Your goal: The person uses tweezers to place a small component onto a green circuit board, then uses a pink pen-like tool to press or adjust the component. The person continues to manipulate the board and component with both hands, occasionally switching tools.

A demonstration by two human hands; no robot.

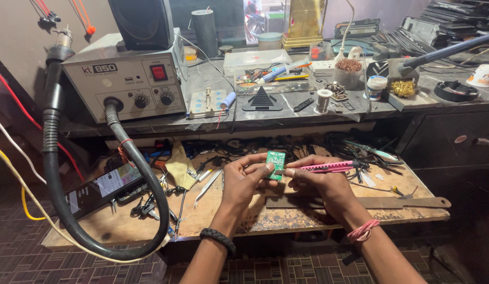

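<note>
The left hand (245, 180) pinches a small green circuit board (276, 163) by its edge; the right hand (322, 184) grips a pink utility knife (328, 167) touching it above the wooden bench (286, 215).

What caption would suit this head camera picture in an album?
Left hand holds a small green circuit board while the right hand brings a pink utility knife to it.

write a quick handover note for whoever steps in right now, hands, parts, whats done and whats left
Left hand: pinches the small green circuit board above the wooden shelf.
Right hand: holds a pink utility knife, its tip at the board's right edge.
Nearby: tweezers on the shelf left of the hands; hot-air station on the bench above.
Done: board and knife are in hand.
Left: any cut or scrape on the board is too small to tell.
</note>
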